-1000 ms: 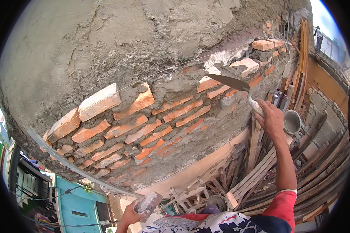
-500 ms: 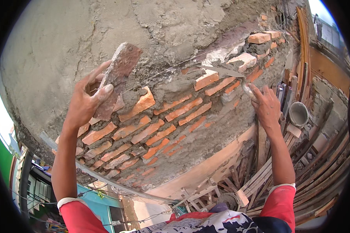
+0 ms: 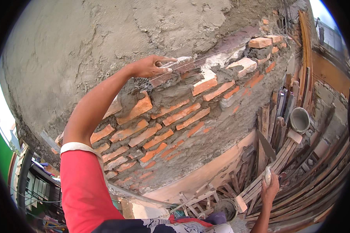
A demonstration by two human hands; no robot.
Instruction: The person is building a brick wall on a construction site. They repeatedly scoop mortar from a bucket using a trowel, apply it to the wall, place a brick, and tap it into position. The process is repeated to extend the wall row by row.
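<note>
My left hand [image 3: 151,66] stretches across to the top of the brick wall, its thumb and fingers around the near end of a dusty reddish-brown brick [image 3: 181,70]. That brick rests along the grey mortar [image 3: 175,87] of the upper course, close to a taut string [image 3: 217,51]. Low on the right, away from the wall, my right hand [image 3: 269,187] is closed round the handle of a trowel. The trowel's pointed metal blade [image 3: 266,146] tips up and to the left. Orange bricks [image 3: 182,113] with smeared joints show below the left hand.
A grey plastered wall [image 3: 77,50] rises behind the bricks. Stacked timber planks [image 3: 315,182] fill the lower right. A round bucket [image 3: 300,119] stands beside them, and another bucket [image 3: 226,209] sits near my body. A person [image 3: 320,31] appears at the far upper right.
My left hand has carried the brick right and laid it down on the wall's upper course. The right hand has drawn the trowel away from the wall, down toward my body.
</note>
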